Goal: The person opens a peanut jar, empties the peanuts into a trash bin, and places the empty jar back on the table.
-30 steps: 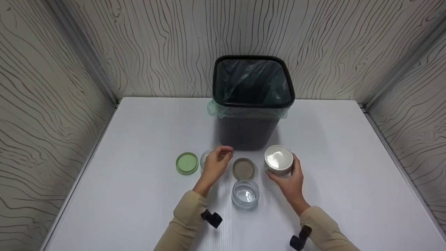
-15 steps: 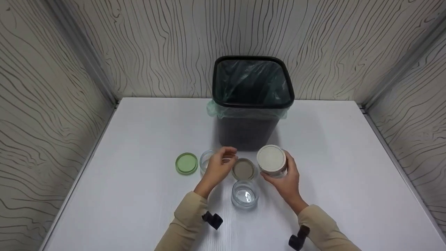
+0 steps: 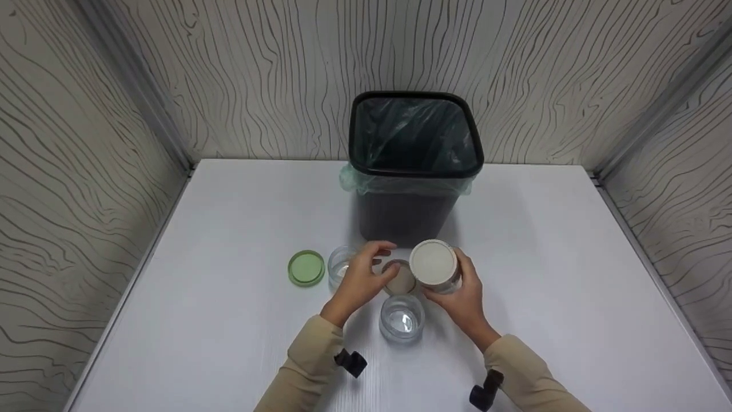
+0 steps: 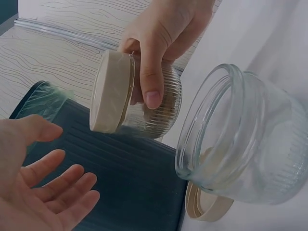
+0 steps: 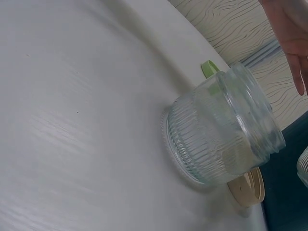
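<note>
In the head view my right hand grips a ribbed glass jar by its side, with a cream lid on top. My left hand is beside it, fingers spread and slightly bent, holding nothing; the left wrist view shows its palm facing the lid, apart from it. Below both hands a beige lid lies on the table, partly covered by the left thumb. An uncovered glass jar stands in front of that lid. Another glass jar is partly hidden behind the left hand.
A green lid lies left of the jars on the white table. Behind the hands stands a dark bin with a thin green liner. Patterned panels enclose the back and sides.
My right hand has carried the lidded jar left, toward my left hand, and its lid now catches less glare. My left hand has shifted slightly right, its fingers opening wider.
</note>
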### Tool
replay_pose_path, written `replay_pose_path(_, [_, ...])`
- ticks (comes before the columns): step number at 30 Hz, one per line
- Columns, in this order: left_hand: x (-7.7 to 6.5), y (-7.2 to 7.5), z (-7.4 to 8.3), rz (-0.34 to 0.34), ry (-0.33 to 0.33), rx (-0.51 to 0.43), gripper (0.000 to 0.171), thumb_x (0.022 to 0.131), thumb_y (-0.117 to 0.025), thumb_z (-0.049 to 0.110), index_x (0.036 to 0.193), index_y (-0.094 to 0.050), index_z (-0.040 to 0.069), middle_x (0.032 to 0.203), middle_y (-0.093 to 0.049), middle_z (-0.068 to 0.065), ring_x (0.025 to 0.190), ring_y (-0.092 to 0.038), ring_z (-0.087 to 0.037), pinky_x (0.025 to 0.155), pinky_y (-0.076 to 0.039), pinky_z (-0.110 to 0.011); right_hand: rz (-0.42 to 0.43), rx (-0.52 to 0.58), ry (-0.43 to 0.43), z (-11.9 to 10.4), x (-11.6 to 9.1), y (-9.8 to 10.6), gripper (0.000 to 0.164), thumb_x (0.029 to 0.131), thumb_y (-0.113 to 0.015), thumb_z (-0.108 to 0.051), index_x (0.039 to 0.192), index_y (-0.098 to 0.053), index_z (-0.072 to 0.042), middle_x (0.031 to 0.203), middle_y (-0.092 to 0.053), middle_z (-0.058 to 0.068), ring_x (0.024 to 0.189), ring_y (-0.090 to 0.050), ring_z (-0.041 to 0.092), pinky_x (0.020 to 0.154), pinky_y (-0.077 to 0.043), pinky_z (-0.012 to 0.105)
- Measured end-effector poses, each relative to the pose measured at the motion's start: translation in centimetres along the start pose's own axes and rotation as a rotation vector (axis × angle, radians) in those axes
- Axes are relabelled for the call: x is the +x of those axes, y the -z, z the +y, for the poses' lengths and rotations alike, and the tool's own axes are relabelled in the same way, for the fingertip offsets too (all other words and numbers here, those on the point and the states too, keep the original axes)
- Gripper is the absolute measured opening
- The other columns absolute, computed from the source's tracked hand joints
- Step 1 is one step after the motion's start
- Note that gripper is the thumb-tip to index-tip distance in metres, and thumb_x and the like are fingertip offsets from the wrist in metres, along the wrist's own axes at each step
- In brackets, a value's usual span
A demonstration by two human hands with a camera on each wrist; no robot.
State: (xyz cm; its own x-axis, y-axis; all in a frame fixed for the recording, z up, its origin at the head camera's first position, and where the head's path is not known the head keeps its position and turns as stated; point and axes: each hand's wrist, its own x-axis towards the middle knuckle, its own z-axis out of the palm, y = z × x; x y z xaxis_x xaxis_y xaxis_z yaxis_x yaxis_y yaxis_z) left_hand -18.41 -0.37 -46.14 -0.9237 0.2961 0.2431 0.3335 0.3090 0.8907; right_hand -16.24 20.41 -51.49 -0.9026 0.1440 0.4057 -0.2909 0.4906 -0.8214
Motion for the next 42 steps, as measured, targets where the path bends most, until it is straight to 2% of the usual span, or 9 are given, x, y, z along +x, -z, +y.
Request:
replay_pose_path(3, [0.0, -0.1, 0.2, -0.025, -0.026, 0.043, 0.04, 0.084, -0.069, 0.009, 0.121, -0.057, 0.0, 0.123, -0.06, -0.018, 0.115, -0.06, -0.033, 0.097, -0.053, -0.047, -0.02, -0.011, -0.005, -0.3, 0.0, -0.1, 0.092, 0.054, -0.09, -0.002, 0.134, -0.045, 0.004, 0.134, -0.055, 0.02, 0.122, -0.036, -0.019, 0.113, -0.032, 0.01])
replay_pose_path(8, [-0.1, -0.3, 0.4, -0.076, -0.046, 0.074, 0.054, 0.08, -0.076, 0.014, 0.127, -0.053, 0.0, 0.127, -0.057, -0.018, 0.118, -0.056, -0.032, 0.099, -0.051, -0.048, -0.038, -0.037, -0.001, -0.6, 0.1, -0.3, 0.092, 0.055, -0.091, -0.005, 0.135, -0.046, 0.003, 0.134, -0.056, 0.019, 0.124, -0.042, -0.009, 0.114, -0.036, 0.016])
replay_pose_path(10, [-0.1, -0.3, 0.3, -0.091, -0.059, 0.087, 0.059, 0.078, -0.077, 0.016, 0.129, -0.052, 0.001, 0.128, -0.056, -0.017, 0.12, -0.055, -0.031, 0.102, -0.05, -0.045, -0.037, -0.036, 0.019, -0.6, 0.1, -0.4, 0.092, 0.054, -0.091, -0.005, 0.134, -0.047, 0.004, 0.132, -0.056, 0.02, 0.124, -0.042, -0.01, 0.111, -0.031, 0.007])
replay_pose_path(15, [-0.1, -0.3, 0.3, -0.104, -0.1, 0.121, 0.069, 0.074, -0.081, 0.019, 0.133, -0.05, 0.0, 0.134, -0.053, -0.015, 0.124, -0.054, -0.031, 0.109, -0.045, -0.041, -0.042, -0.002, 0.104, -0.7, 0.2, -0.7, 0.091, 0.053, -0.092, -0.006, 0.132, -0.049, 0.005, 0.129, -0.059, 0.021, 0.122, -0.04, -0.016, 0.108, -0.029, 0.001])
replay_pose_path(23, [-0.1, -0.3, 0.7, -0.144, -0.14, 0.17, 0.082, 0.071, -0.084, 0.022, 0.138, -0.044, -0.002, 0.142, -0.048, -0.018, 0.135, -0.047, -0.032, 0.113, -0.042, -0.045, -0.094, 0.0, 0.172, -1.2, 0.1, -0.8, 0.09, 0.056, -0.092, -0.011, 0.134, -0.049, -0.002, 0.13, -0.059, 0.017, 0.124, -0.043, -0.011, 0.108, -0.031, 0.004])
replay_pose_path(29, [-0.2, -0.3, 1.0, -0.198, -0.142, 0.201, 0.09, 0.07, -0.085, 0.021, 0.143, -0.038, 0.002, 0.147, -0.043, -0.015, 0.139, -0.042, -0.03, 0.115, -0.04, -0.044, -0.11, 0.015, 0.211, -1.2, 0.2, -1.0, 0.093, 0.053, -0.093, -0.011, 0.133, -0.049, 0.0, 0.13, -0.058, 0.019, 0.126, -0.043, -0.011, 0.108, -0.032, 0.004])
replay_pose_path(34, [-0.3, -0.3, 1.1, -0.206, -0.14, 0.219, 0.092, 0.07, -0.086, 0.02, 0.145, -0.036, 0.004, 0.148, -0.042, -0.013, 0.141, -0.04, -0.028, 0.116, -0.04, -0.042, -0.124, 0.014, 0.235, -1.3, 0.2, -1.2, 0.093, 0.052, -0.093, -0.009, 0.134, -0.05, 0.001, 0.129, -0.059, 0.02, 0.126, -0.045, -0.009, 0.107, -0.032, 0.003])
replay_pose_path(42, [-0.2, -0.1, 1.0, -0.21, -0.203, 0.238, 0.089, 0.068, -0.086, 0.018, 0.143, -0.041, 0.005, 0.146, -0.046, -0.012, 0.138, -0.043, -0.027, 0.114, -0.041, -0.04, -0.146, 0.017, 0.274, -1.6, 0.2, -1.4, 0.093, 0.051, -0.093, -0.008, 0.133, -0.05, 0.003, 0.128, -0.059, 0.02, 0.126, -0.045, -0.007, 0.108, -0.032, 0.003])
